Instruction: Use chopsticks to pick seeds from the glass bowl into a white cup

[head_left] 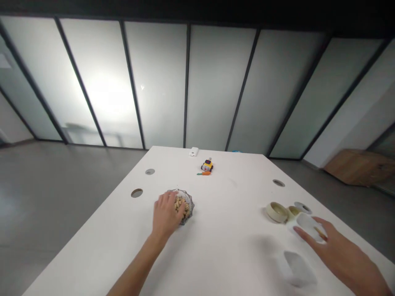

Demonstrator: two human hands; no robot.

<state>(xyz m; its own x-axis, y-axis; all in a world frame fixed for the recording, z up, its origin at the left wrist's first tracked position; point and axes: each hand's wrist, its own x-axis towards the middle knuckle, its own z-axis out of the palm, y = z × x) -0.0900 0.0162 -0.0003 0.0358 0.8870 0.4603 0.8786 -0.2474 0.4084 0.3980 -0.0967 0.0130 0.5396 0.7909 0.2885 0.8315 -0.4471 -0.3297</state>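
My left hand (167,214) lies over a clear glass bowl (190,202) with a scalloped rim, its fingers and thumb closed around the near left part. Inside the bowl are small tan pieces (182,206), perhaps nuts, partly covered by the hand. At the right, my right hand (335,246) grips a white dish (307,225), held tilted between thumb and fingers. A small brown shape shows inside that dish; I cannot make out what it is. Just beyond it stand a cream-coloured round bowl (277,213) and a smaller cream bowl (293,211) touching it.
A second white dish (298,269), blurred, is below my right hand. Farther back on the white table (222,242) are a toy carrot (204,173), a yellow toy car (207,165) and a white box-like object (194,151). Round holes (137,193) pierce the tabletop near its sides.
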